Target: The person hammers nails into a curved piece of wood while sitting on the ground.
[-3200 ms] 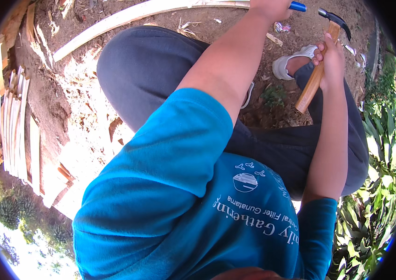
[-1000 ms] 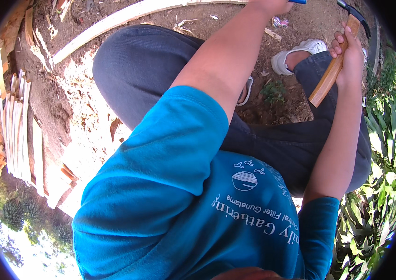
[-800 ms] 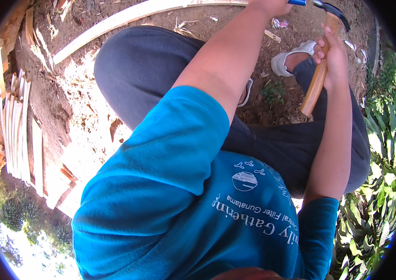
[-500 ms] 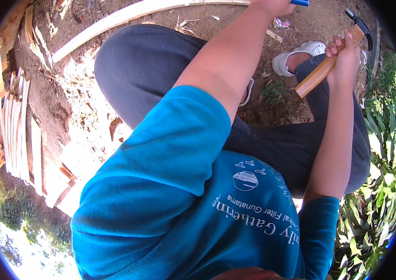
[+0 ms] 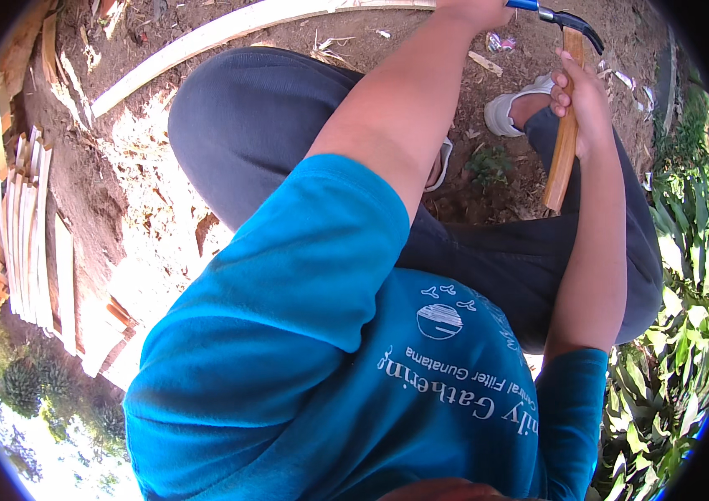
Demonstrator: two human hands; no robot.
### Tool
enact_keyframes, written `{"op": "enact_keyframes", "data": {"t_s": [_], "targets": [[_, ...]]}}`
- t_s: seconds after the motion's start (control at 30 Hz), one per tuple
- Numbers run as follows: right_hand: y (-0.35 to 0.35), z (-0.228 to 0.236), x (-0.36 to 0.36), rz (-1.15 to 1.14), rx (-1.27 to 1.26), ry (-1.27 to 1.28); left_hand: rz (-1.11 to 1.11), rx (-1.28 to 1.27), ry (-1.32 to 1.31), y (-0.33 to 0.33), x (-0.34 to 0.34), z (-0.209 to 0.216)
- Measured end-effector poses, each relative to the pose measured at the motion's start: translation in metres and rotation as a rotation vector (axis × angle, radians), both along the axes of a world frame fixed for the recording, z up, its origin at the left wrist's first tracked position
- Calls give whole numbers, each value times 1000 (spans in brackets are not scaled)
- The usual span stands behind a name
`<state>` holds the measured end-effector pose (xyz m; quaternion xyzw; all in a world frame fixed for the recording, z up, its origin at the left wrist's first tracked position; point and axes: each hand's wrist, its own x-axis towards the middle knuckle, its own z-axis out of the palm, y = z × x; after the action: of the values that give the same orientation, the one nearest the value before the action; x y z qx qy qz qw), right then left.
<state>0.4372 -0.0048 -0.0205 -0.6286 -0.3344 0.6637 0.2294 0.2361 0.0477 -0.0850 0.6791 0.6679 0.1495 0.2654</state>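
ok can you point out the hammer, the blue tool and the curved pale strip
hammer (image 5: pixel 564 152): head view, on its wooden handle
blue tool (image 5: pixel 523 4): head view, on its blue part
curved pale strip (image 5: pixel 225 29): head view, partway along its visible length

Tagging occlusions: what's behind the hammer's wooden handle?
Past the edges of the wooden handle you see the right trouser leg and brown soil; the right hand grips it. Hidden: the strip of leg and soil directly behind it, and any palm it covers.

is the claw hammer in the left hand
No, the claw hammer is gripped in the right hand.
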Motion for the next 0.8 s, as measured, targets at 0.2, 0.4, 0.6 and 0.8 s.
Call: {"op": "enact_keyframes", "data": {"t_s": [0.2,0.4,0.6,0.8], "targets": [[18,-4,8,-436,261,98,-13,-16,66,4,-3,-3],[0,-2,-2,-32,70,23,-20,38,47,-2,-6,-9],[15,2,11,-373,155,130,-2,54,69,-1,-8,-6],[20,12,15,-343,176,162,-71,5,63,8,17,15]]}}
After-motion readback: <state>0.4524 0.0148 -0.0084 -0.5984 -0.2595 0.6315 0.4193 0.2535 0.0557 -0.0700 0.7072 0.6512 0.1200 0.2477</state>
